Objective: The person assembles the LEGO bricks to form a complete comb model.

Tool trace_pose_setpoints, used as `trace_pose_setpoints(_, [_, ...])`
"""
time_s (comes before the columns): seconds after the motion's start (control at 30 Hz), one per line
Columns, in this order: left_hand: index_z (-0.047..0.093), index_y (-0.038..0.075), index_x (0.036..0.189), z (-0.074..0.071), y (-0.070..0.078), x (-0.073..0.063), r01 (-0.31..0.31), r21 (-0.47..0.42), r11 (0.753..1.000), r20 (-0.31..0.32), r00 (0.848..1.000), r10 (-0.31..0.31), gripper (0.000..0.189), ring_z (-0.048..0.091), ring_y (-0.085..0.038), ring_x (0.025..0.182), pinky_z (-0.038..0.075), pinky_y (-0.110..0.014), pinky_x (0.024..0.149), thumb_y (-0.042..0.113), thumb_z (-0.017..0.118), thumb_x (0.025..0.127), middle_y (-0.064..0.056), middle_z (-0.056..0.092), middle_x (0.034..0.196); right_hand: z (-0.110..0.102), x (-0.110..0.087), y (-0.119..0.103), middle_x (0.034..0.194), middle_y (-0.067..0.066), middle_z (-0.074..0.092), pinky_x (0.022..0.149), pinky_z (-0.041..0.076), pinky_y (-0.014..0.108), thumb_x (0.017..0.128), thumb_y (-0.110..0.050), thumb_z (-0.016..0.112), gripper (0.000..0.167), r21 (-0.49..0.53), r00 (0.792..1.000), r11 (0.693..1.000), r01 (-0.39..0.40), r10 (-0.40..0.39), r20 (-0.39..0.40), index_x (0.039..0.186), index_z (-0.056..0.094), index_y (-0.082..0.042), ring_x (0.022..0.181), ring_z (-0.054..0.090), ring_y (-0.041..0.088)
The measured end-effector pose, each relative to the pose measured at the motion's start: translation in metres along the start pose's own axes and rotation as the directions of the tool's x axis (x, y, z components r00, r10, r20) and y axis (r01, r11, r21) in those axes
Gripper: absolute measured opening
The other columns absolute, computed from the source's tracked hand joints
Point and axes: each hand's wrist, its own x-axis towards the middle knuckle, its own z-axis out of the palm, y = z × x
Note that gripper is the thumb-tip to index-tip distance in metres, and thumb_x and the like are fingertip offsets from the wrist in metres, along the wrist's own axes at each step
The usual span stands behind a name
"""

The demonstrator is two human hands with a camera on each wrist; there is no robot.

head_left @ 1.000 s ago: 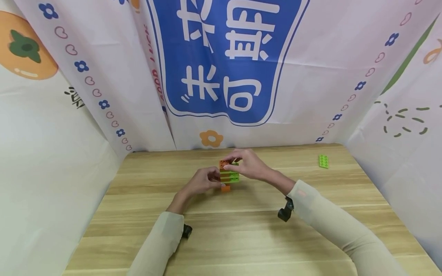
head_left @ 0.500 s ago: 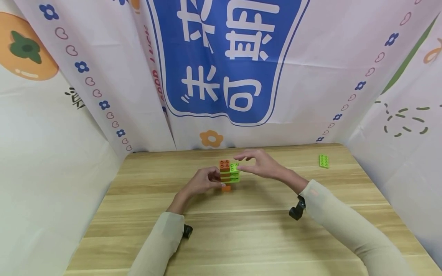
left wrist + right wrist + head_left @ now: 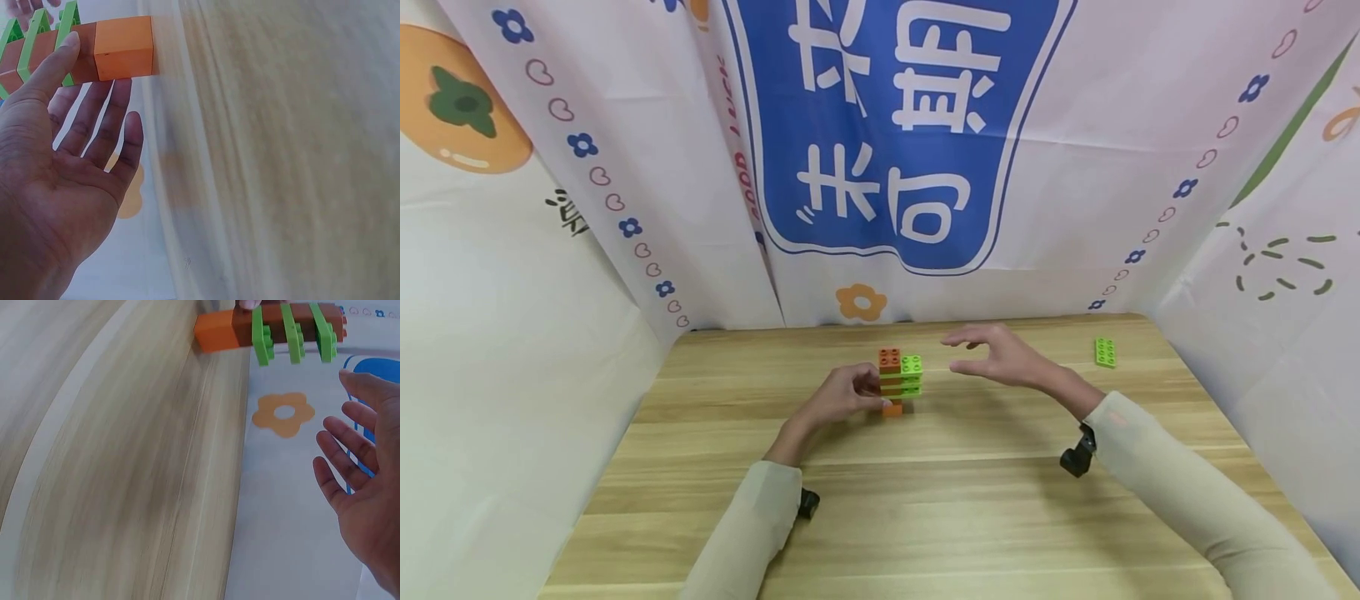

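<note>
A tower of toy building bricks point(image 3: 890, 361) stands on the table, brown blocks alternating with thin green plates point(image 3: 291, 334) that stick out to the right. Its lowest block is an orange brick point(image 3: 125, 47). My left hand point(image 3: 842, 393) grips the tower low down from the left, thumb on a brown brick point(image 3: 83, 53) just above the orange one. To the right of the tower, my right hand point(image 3: 1000, 356) is in the air with fingers spread and nothing in it. A loose green plate point(image 3: 1105, 352) with studs up lies farther right.
The wooden table point(image 3: 925, 517) ends at the back against a hanging white cloth point(image 3: 1075, 208) with blue and orange prints. More cloth walls stand at the left and right sides. Small black cameras point(image 3: 1078, 454) sit on both wrists.
My right hand has let go of the tower's top brown brick and moved off to the right, toward the loose green plate. My left hand stays on the tower.
</note>
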Motion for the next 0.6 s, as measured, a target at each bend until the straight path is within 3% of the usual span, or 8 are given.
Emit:
trace_pose_setpoints(0.33, [0.07, 0.008, 0.108, -0.001, -0.001, -0.001, -0.004, -0.011, 1.0, -0.005, 1.0, 0.004, 0.025, 0.066, -0.018, 0.089, 0.055, -0.027, 0.078, 0.017, 0.086, 0.092, -0.006, 0.074, 0.106, -0.015, -0.014, 0.016, 0.135, 0.011, 0.072, 0.098, 0.057, 0.056, 0.09, -0.02, 0.087, 0.045, -0.033, 0.998, 0.998, -0.049, 0.051, 0.038, 0.132, 0.074, -0.009, 0.117, 0.07, 0.029])
trace_pose_setpoints(0.6, [0.07, 0.007, 0.108, -0.001, -0.001, -0.001, -0.01, -0.023, 1.0, 0.005, 1.0, 0.01, 0.025, 0.065, -0.02, 0.088, 0.055, -0.027, 0.076, 0.017, 0.086, 0.092, -0.007, 0.074, 0.104, -0.027, -0.028, 0.033, 0.135, 0.014, 0.071, 0.098, 0.057, 0.053, 0.088, -0.018, 0.088, 0.045, -0.066, 0.998, 0.996, -0.055, 0.057, 0.036, 0.13, 0.074, -0.007, 0.117, 0.07, 0.033])
